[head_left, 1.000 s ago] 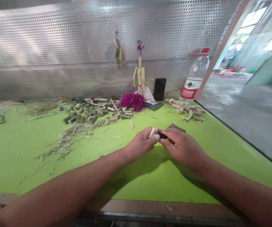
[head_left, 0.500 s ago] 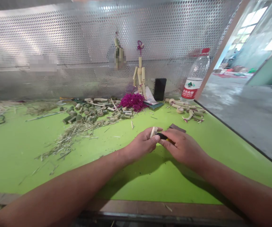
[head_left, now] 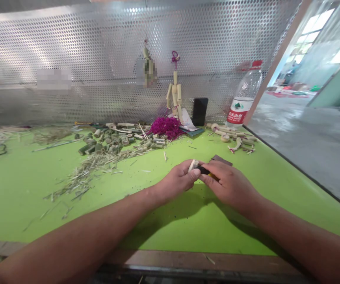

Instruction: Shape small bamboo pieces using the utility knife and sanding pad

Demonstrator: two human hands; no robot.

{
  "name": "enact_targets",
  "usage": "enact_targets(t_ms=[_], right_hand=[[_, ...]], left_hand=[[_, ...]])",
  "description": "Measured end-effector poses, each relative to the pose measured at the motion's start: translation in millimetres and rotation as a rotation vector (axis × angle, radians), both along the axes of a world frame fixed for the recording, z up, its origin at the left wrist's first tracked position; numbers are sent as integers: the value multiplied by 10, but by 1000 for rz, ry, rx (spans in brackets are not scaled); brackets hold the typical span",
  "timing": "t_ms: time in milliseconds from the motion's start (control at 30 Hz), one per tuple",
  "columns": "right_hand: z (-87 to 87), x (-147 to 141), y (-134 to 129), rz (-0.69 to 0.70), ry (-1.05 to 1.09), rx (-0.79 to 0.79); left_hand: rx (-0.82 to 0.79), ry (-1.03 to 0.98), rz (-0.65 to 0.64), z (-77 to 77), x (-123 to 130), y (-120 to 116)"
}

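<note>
My left hand grips a small pale bamboo piece between fingers and thumb, its end sticking up. Right against it, my right hand holds a small black-handled tool, probably a knife, with a touch of yellow showing beside the fingers. The tool's blade is hidden by my fingers. Both hands hover close together over the bright green mat. A flat dark brown pad lies just beyond my right fingers.
Bamboo offcuts and shavings spread left of my hands. Farther back stand a jointed bamboo figure, magenta yarn, a black phone and a plastic water bottle before a perforated metal screen.
The bamboo piece has tilted slightly to the right in my left hand. My hands stay almost in place.
</note>
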State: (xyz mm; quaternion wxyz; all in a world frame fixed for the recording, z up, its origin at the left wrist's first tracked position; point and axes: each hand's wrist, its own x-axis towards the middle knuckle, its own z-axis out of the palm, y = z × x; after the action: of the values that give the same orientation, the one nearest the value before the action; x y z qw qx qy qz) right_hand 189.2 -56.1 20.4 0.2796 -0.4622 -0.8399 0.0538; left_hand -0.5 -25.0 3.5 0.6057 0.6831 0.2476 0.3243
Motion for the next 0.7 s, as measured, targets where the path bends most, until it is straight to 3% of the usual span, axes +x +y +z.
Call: enact_targets(t_ms=[700], right_hand=[[-14, -17, 2, -28, 44, 13]], left_hand=[[-9, 78, 167, -24, -4, -8]])
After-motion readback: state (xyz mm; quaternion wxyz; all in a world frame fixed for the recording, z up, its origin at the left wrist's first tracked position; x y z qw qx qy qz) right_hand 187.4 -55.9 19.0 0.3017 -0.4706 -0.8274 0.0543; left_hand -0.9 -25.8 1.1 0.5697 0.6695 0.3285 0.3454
